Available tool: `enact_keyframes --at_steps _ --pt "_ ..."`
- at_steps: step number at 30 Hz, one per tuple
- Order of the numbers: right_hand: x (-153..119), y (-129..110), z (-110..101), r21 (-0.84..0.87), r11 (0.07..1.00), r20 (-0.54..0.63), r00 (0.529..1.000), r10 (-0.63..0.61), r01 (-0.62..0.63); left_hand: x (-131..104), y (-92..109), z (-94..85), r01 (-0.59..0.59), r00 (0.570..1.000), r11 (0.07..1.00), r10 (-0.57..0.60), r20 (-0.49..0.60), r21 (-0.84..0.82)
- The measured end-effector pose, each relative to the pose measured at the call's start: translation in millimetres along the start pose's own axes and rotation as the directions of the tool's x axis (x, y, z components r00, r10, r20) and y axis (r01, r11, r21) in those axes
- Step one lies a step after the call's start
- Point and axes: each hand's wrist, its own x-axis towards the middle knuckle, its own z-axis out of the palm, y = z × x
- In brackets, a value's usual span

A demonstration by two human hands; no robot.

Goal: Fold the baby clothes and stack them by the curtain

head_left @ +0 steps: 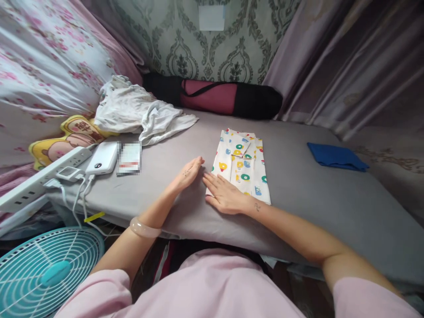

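Garment [244,165], white with a multicoloured print, lies folded just right of the frame's centre on a grey sheet [298,198]. The right hand [228,194] lies flat across its lower-left edge, fingers straight; the left hand [189,174], empty, stands edge-on just beside it. A sideways drag of the right palm could skew the folded layers. No brand is legible: the packet [129,158] at left is pixelated, the yellow cushion's [75,128] lettering too small.
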Motion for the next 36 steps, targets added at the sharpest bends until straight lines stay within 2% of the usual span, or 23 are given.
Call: enact_keyframes --at_steps 3,5,7,9,10,11,12,14,16,17,19,21,24,26,29,32,36 --pt "-17.1 -17.5 0.2 0.079 0.995 0.011 0.998 -0.059 0.058 6.0 3.6 2.0 -0.023 1.000 0.999 0.023 0.016 0.045" --pt "-26.5 -24.8 -9.5 0.200 0.973 0.058 0.989 -0.133 0.119 12.1 7.3 3.8 -0.046 0.999 0.993 0.043 0.030 0.113" --pt "-30.0 -22.0 -26.7 0.378 0.911 0.146 0.961 -0.235 0.166 21.5 10.9 5.9 -0.086 0.996 0.978 0.079 0.048 0.191" --pt "-25.5 -4.4 -46.5 0.530 0.837 0.166 0.951 -0.262 0.138 35.8 13.5 9.1 -0.144 0.989 0.960 0.133 0.065 0.240" --pt "-20.3 10.2 -55.3 0.560 0.822 0.126 0.971 -0.204 0.100 45.1 14.3 11.3 -0.172 0.985 0.951 0.160 0.067 0.259" --pt "-13.5 28.1 -62.5 0.549 0.834 0.041 0.996 -0.083 0.047 55.9 15.1 14.3 -0.192 0.981 0.941 0.182 0.064 0.279" --pt "-5.5 48.4 -67.7 0.494 0.869 -0.075 0.995 0.069 -0.023 68.2 15.7 18.1 -0.208 0.978 0.929 0.200 0.059 0.305" --pt "11.9 92.2 -72.3 0.296 0.921 -0.270 0.902 0.336 -0.254 96.0 17.5 29.0 -0.247 0.969 0.897 0.240 0.067 0.365" --pt "28.5 132.0 -70.9 0.102 0.887 -0.286 0.840 0.461 -0.451 125.7 20.4 43.8 -0.329 0.944 0.848 0.306 0.122 0.415" --pt "35.8 148.1 -69.1 0.025 0.872 -0.267 0.837 0.477 -0.489 140.2 22.3 52.1 -0.381 0.924 0.815 0.343 0.166 0.436" --pt "48.3 170.9 -65.1 -0.094 0.866 -0.219 0.859 0.464 -0.492 166.5 26.1 69.2 -0.465 0.886 0.747 0.392 0.249 0.475" --pt "58.0 183.1 -61.7 -0.151 0.864 -0.190 0.872 0.451 -0.480 187.3 28.3 84.5 -0.494 0.869 0.704 0.406 0.281 0.511" --pt "66.2 190.9 -57.6 -0.151 0.853 -0.180 0.862 0.473 -0.500 206.1 24.1 100.6 -0.429 0.901 0.696 0.375 0.217 0.575" --pt "67.5 194.4 -54.4 -0.117 0.854 -0.172 0.857 0.486 -0.507 211.3 17.0 106.6 -0.371 0.925 0.690 0.336 0.179 0.621" --pt "65.5 198.9 -48.6 -0.069 0.851 -0.177 0.846 0.503 -0.521 212.6 7.1 109.8 -0.345 0.935 0.669 0.309 0.177 0.658" --pt "63.1 199.9 -42.9 -0.038 0.815 -0.217 0.800 0.559 -0.579 211.2 4.1 109.5 -0.323 0.943 0.668 0.287 0.168 0.670" --pt "62.2 197.3 -40.9 0.021 0.729 -0.238 0.705 0.668 -0.684 209.9 6.4 108.8 -0.300 0.951 0.663 0.262 0.163 0.686"
